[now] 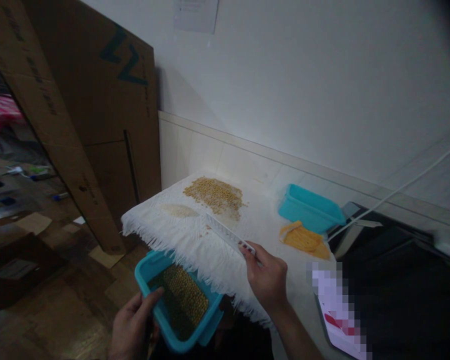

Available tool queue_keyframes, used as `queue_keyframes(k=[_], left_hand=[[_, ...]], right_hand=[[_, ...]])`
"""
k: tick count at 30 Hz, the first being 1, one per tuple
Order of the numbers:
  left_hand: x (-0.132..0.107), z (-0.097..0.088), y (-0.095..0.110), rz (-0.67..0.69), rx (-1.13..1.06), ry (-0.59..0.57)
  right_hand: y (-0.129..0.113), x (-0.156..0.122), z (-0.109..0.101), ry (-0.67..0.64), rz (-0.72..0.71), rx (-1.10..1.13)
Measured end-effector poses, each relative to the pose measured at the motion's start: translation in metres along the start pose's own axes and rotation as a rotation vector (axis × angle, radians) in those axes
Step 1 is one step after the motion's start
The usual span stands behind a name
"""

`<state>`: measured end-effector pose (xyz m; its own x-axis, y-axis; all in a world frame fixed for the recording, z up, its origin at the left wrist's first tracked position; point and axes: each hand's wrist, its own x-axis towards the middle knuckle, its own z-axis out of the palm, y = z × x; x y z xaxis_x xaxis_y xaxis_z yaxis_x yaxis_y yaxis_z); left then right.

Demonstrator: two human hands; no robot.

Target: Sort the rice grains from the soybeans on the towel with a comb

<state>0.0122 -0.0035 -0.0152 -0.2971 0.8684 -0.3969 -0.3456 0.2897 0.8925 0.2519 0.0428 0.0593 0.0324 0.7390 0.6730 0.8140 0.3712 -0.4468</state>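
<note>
Left hand holding a rectangular blue plastic tub

Its thumb hooks over the rim; round yellow beans lie inside. The right hand pinches a narrow white slotted strip over a white fringed cloth bearing 2 heaps: tan round beans near the strip's far end, pale grains farther left.
</note>
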Motion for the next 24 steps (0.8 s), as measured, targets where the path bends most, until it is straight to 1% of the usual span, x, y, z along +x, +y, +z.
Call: queue_keyframes(k=[3,8,11,14,17,21,24], left_hand=[[-0.0003,0.0006,0.0009,-0.017,-0.007,0.006],[-0.0002,0.0007,0.0012,0.001,-0.011,0.008],[0.0005,-0.0006,0.0002,-0.014,-0.022,-0.007],[0.0015,-0.0020,-0.0016,-0.022,-0.021,-0.015],[0.0030,-0.0029,-0.0039,-0.008,-0.008,-0.016],[0.0050,-0.0046,-0.0067,0.019,0.011,-0.008],[0.0058,-0.0065,-0.0074,0.018,0.030,-0.008]], right_hand=[[-0.0011,0.0020,-0.0004,-0.029,0.005,0.010],[-0.0013,0.0039,0.0002,-0.028,0.013,0.006],[-0.0012,0.0035,0.0000,-0.052,0.018,0.047],[0.0013,0.0028,-0.0018,-0.027,0.036,0.071],[0.0053,0.0038,-0.0037,0.018,0.061,0.037],[0.0069,0.0056,-0.0041,-0.015,0.069,0.029],[0.0054,0.0044,-0.0033,-0.015,0.068,0.039]])
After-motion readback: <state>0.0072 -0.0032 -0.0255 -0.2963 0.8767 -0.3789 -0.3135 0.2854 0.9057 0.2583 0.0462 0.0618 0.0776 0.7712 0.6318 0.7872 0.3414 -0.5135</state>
